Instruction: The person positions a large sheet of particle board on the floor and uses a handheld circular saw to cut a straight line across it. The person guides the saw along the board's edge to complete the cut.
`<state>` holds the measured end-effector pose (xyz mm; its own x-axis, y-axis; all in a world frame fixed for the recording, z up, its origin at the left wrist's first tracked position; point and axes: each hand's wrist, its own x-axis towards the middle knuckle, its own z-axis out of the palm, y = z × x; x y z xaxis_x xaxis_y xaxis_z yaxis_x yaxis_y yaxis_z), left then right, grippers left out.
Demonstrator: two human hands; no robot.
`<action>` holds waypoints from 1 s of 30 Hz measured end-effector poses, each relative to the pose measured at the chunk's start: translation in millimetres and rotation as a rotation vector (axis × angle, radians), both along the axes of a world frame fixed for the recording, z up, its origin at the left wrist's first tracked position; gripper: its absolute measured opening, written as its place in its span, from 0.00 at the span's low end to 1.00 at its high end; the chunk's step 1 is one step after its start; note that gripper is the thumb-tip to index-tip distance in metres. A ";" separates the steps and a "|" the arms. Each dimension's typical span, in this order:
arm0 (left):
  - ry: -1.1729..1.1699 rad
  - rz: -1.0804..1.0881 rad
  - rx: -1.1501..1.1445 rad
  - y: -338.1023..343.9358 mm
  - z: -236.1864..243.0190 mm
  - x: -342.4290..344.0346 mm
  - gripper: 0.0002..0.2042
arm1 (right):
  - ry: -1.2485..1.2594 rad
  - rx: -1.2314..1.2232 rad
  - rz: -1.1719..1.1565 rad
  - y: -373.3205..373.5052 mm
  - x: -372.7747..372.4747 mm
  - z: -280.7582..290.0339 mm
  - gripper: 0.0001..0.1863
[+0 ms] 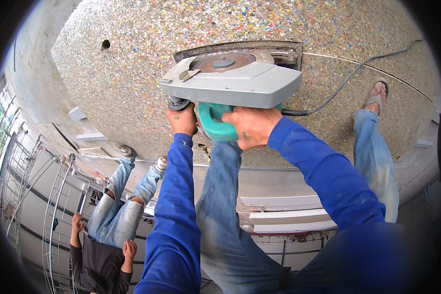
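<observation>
A large circular saw (235, 84) with a grey blade guard rests on a speckled, multicoloured panel (147, 29). Its round blade (215, 62) and dark base plate (196, 50) show beyond the guard. My left hand (183, 120) is closed around the black knob at the saw's left side. The green rear handle (218, 129) is wrapped by my right hand (255, 126), its fingers partly hidden behind the guard and handle. A narrow cut line (338, 57) runs from the base plate to the right across the panel.
A black power cord (330, 96) trails right over the panel. One sandalled foot (376, 98) of mine stands on it at the right. The panel has a small round hole (106, 44). White boards (289, 215) lie below. Another person (108, 235) is at lower left beside metal scaffolding (54, 220).
</observation>
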<state>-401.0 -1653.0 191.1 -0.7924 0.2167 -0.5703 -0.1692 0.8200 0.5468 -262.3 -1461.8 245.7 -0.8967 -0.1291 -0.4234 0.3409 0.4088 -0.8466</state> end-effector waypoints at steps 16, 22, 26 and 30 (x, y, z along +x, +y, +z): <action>-0.049 -0.006 -0.122 -36.3 -18.3 -22.6 0.12 | -0.153 -0.016 0.057 -13.5 -28.2 13.1 0.14; -0.042 0.050 -0.063 -31.0 -18.3 -20.5 0.06 | -0.249 -0.012 0.101 -16.2 -31.0 10.5 0.16; 0.006 -0.001 -0.013 -33.3 -13.4 -16.6 0.06 | -0.171 0.009 0.069 -14.3 -27.8 9.6 0.17; 0.046 -0.025 0.011 -45.0 -29.8 -19.5 0.04 | -0.155 -0.018 0.084 -15.4 -26.0 4.6 0.19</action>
<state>-420.5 -1698.0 161.3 -0.8119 0.2428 -0.5310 -0.1232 0.8177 0.5623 -288.3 -1477.2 250.4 -0.8068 -0.2094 -0.5525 0.4330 0.4267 -0.7940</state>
